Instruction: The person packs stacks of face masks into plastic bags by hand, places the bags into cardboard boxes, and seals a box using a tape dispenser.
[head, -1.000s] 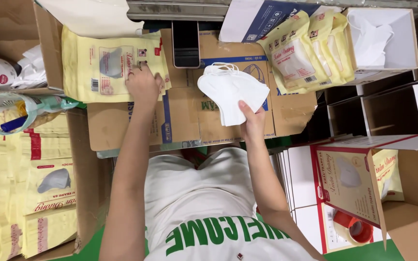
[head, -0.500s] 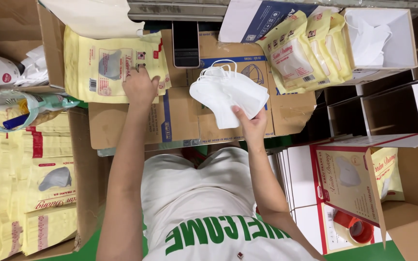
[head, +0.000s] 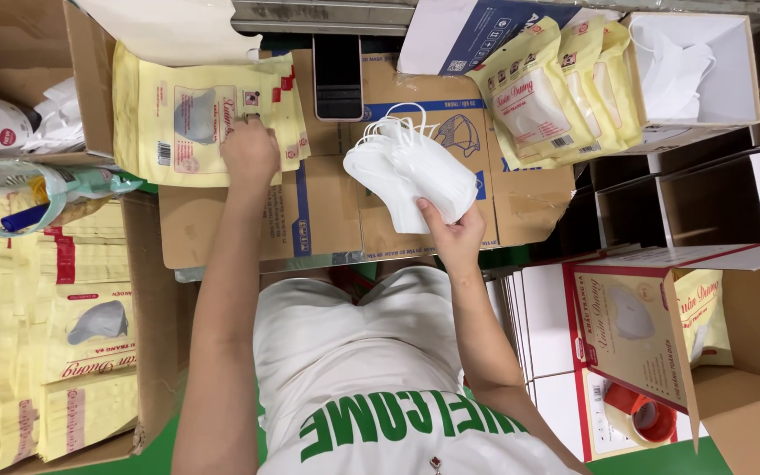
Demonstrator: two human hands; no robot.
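- A person seen from above, wearing a white short-sleeved T-shirt with large green block lettering across the chest.
- A small dark red emblem sits below the lettering.
- Both forearms are bare, with no sleeves, watch or gloves.
- The left hand (head: 250, 151) and right hand (head: 456, 236) carry no rings that can be made out.

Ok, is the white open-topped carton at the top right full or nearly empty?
Nearly empty: the white carton shows bare inner walls, with only a few white masks inside.

A packing workshop is shown; yellow pouches (head: 204, 119) are stacked left of the cardboard worktop (head: 327, 207); cartons (head: 705, 202) are ranged right.
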